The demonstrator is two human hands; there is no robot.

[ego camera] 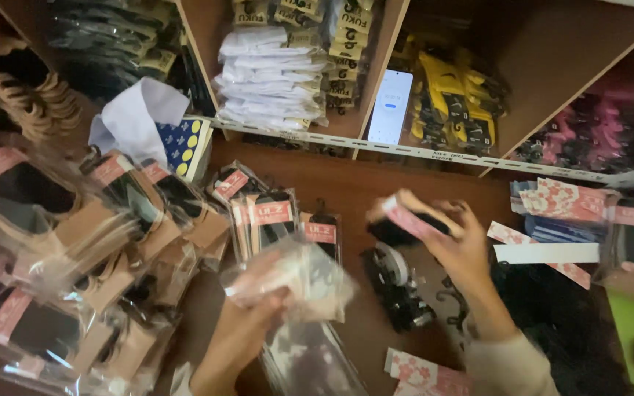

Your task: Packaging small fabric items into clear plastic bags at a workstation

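Observation:
My left hand grips a crinkled clear plastic bag at the lower middle, blurred by motion. My right hand is raised over the brown table and holds a black item with a pink-and-cream paper card folded over its top. Just below that hand lies a black tape dispenser-like tool. A stack of flat clear bags sits under my left hand.
A large heap of bagged black items with pink labels fills the left side. More floral cards lie at the right and a few at the bottom. Wooden shelves behind hold white folded goods, yellow-black items and a lit phone.

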